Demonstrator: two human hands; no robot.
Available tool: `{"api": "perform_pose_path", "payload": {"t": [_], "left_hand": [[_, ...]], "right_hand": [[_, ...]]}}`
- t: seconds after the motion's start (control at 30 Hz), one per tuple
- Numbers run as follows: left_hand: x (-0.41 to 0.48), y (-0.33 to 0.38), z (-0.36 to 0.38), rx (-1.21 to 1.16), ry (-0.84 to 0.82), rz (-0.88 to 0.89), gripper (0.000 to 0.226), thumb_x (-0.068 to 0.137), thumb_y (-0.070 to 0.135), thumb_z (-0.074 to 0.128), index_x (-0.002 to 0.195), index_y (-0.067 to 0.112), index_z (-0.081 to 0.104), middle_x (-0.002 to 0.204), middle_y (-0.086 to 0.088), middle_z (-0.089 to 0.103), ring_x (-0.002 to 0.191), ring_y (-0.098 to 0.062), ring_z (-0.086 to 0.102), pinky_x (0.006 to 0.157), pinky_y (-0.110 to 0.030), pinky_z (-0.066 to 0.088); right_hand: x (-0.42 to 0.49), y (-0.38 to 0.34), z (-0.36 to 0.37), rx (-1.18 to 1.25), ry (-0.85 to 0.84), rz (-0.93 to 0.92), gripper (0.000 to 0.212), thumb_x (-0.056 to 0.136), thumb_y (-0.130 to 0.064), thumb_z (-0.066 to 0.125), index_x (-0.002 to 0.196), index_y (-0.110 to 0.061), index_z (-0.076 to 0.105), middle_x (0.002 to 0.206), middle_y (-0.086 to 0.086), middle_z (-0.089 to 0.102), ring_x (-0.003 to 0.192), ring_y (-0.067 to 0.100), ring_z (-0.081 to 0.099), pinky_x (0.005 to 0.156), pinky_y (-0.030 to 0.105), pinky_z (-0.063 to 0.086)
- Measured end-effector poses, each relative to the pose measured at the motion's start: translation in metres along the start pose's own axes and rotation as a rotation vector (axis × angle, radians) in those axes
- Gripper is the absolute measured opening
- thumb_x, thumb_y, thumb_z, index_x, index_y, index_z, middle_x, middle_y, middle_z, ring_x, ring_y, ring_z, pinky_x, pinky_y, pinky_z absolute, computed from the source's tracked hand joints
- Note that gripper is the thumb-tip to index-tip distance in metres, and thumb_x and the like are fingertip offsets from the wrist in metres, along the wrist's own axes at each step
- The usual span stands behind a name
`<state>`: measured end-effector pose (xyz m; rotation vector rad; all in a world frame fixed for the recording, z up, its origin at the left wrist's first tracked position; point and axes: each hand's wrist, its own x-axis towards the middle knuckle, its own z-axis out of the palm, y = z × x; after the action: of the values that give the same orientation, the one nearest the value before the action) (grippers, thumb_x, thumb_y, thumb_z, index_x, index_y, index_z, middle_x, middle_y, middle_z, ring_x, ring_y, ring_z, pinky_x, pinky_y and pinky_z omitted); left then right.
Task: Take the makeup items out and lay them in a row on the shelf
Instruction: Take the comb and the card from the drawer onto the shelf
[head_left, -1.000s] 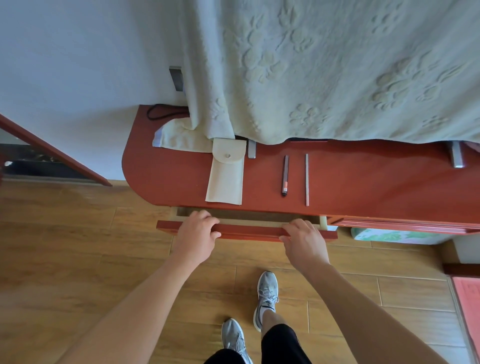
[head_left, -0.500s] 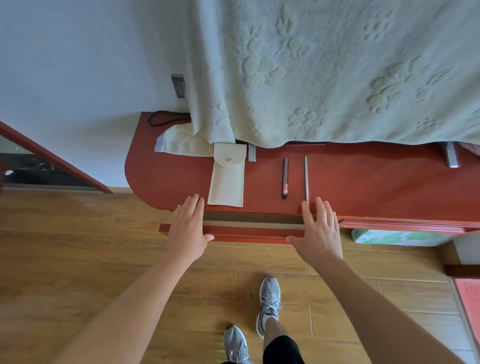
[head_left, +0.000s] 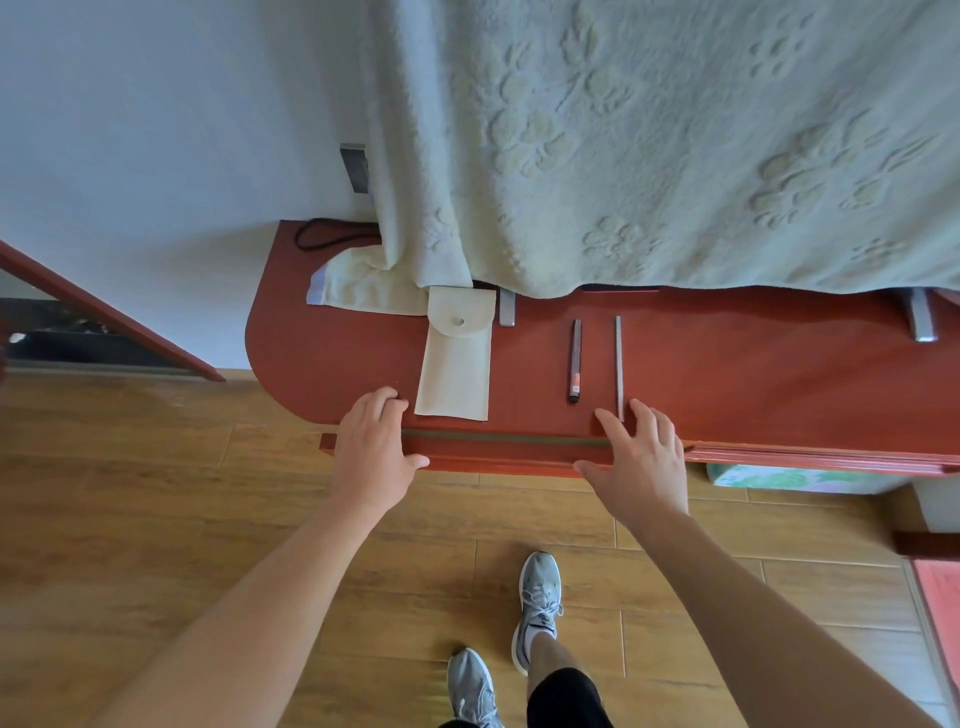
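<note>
A cream pouch (head_left: 455, 364) with a snap flap lies on the red wooden shelf (head_left: 727, 374). To its right lie a dark makeup pencil (head_left: 575, 360) and a thin grey stick (head_left: 618, 367), side by side. Below the shelf edge a red drawer front (head_left: 498, 457) stands out by a narrow gap. My left hand (head_left: 373, 452) presses against the drawer front's left end, fingertips bent onto the shelf edge. My right hand (head_left: 640, 457) presses its right end with fingers spread flat, holding nothing.
A pale green blanket (head_left: 649, 145) hangs over the back of the shelf, hiding what stands behind it. Two grey metal feet (head_left: 507, 307) (head_left: 920, 322) poke out beneath it. A black cable (head_left: 322, 236) loops at the back left. Wooden floor and my shoes (head_left: 537, 608) lie below.
My hands let go of the drawer's top edge, flattened against its front and pushed it in. The drawer gap has narrowed to a thin strip.
</note>
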<state>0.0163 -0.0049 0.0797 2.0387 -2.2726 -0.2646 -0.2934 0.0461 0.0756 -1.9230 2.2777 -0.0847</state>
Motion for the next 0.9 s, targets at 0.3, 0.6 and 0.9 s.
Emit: {"api": "perform_pose_path", "payload": {"t": [0.3,0.6,0.9], "left_hand": [[0.013,-0.003,0.011,-0.055,0.123,0.007,0.064,0.056,0.04,0.094,0.103,0.013,0.061,0.115,-0.001,0.057,0.11,-0.026,0.053,0.091,-0.04,0.045],[0.016,-0.004,0.025,-0.1,0.259,-0.001,0.053,0.06,0.035,0.092,0.094,0.011,0.059,0.111,-0.005,0.059,0.103,-0.029,0.054,0.086,-0.044,0.044],[0.017,-0.007,0.026,-0.089,0.262,0.015,0.05,0.061,0.036,0.091,0.092,0.01,0.061,0.109,-0.005,0.059,0.102,-0.029,0.054,0.084,-0.044,0.043]], "right_hand": [[0.004,-0.005,0.017,0.022,0.203,0.021,0.051,0.071,-0.039,0.081,0.115,-0.018,0.063,0.126,0.021,0.052,0.117,0.042,0.044,0.095,0.055,0.04],[0.01,-0.009,0.032,-0.019,0.327,0.065,0.045,0.07,-0.03,0.081,0.109,-0.017,0.063,0.119,0.019,0.054,0.112,0.04,0.045,0.089,0.053,0.039],[0.01,-0.009,0.036,-0.002,0.366,0.071,0.044,0.069,-0.028,0.081,0.109,-0.016,0.065,0.119,0.019,0.056,0.111,0.04,0.046,0.089,0.053,0.038]]}}
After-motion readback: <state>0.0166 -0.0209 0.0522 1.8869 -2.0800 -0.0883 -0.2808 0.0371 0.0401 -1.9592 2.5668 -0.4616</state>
